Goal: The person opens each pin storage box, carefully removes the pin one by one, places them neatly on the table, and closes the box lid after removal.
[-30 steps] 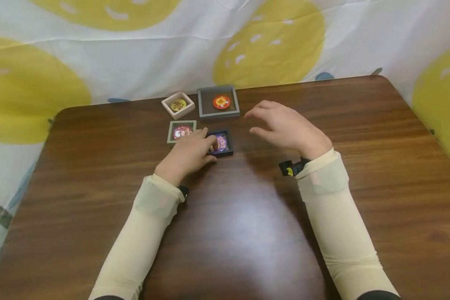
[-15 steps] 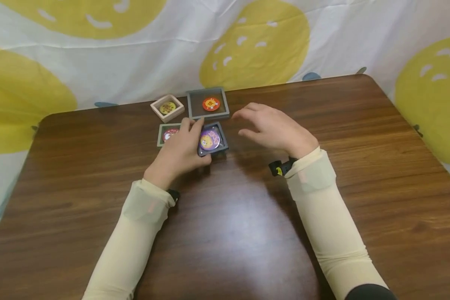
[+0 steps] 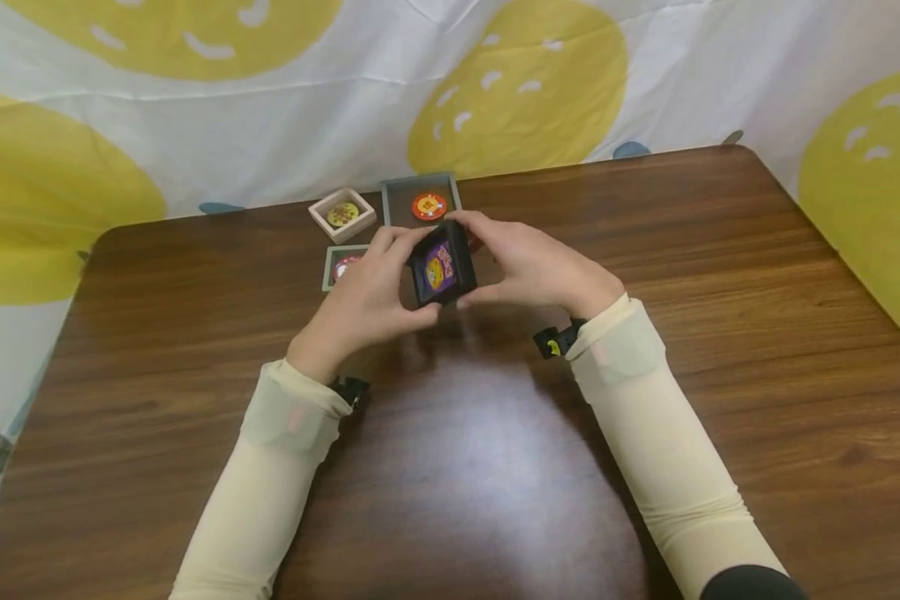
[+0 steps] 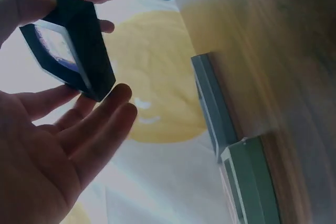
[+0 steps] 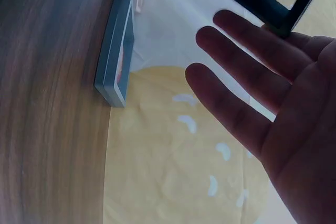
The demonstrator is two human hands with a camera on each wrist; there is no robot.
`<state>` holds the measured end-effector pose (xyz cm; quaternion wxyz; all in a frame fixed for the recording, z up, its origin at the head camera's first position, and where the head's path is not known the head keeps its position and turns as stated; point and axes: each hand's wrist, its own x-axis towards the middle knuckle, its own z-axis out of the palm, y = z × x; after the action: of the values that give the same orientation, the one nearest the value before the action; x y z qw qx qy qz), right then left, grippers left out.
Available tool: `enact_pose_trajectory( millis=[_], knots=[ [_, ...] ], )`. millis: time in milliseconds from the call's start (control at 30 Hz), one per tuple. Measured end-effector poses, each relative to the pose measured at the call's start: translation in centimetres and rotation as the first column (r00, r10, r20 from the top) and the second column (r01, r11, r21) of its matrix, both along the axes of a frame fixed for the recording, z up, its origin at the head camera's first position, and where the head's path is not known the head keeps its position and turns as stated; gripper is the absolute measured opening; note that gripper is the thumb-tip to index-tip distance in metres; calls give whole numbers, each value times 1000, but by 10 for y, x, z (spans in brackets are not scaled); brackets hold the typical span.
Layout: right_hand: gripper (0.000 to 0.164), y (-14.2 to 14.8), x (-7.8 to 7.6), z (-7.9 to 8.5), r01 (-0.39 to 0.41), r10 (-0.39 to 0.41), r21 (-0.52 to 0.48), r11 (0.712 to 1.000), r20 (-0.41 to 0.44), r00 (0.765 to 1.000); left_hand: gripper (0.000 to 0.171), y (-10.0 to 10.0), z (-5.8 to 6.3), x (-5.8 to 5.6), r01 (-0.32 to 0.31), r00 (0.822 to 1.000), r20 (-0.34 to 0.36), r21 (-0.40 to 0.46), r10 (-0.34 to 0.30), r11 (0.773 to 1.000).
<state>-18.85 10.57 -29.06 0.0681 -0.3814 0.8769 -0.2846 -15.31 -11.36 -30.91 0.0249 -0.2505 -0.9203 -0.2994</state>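
Observation:
A small dark square display frame (image 3: 467,265) with a round purple badge (image 3: 441,268) inside is raised over the table between the two hands, tilted up on edge. My left hand (image 3: 360,300) holds its left side, thumb at the near edge and fingers at the far one. On the opposite side my right hand (image 3: 543,265) pinches the frame with thumb and forefinger. In the left wrist view the frame's dark side (image 4: 86,35) sits between thumb and fingertips. The right wrist view shows its back corner (image 5: 283,27) by the right fingers, the other fingers extended.
Behind the hands, a grey frame (image 3: 387,204) holds a red-orange badge (image 3: 429,207). Left of it stands a pale box (image 3: 358,227) with a yellow badge. A green frame (image 3: 330,271) is partly hidden by the left hand. A patterned cloth (image 3: 285,125) hangs along the table's back edge.
The dark frame, first lying on the table under the left hand, has been lifted and tipped up. The right hand has moved left and now grips its right side.

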Motion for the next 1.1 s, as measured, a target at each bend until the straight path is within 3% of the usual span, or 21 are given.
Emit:
enact_pose_trajectory(
  millis=[200, 500, 833, 967, 1100],
  knots=[
    [85, -6, 3, 1, -5, 5, 9, 1000, -9, 1000, 95, 3, -2, 0, 41, 999, -5, -29, -41, 999],
    [86, -10, 3, 0, 5, -3, 63, 998, -20, 1000, 89, 3, 1, -1, -13, 1000, 22, -53, 14, 998],
    [83, -2, 1, -1, -47, 48, -11, 999, 95, 994, 90, 1, 2, 0, 23, 999, 32, -74, -20, 997],
    [69, 1, 0, 1, -90, 90, -13, 996, -28, 996, 103, 0, 2, 0, 19, 998, 61, -91, -13, 996],
    [40, 0, 1, 3, -143, 141, 7, 990, -208, 968, 121, -1, 3, -1, 3, 998, 69, -2, -2, 1000]
  ],
)
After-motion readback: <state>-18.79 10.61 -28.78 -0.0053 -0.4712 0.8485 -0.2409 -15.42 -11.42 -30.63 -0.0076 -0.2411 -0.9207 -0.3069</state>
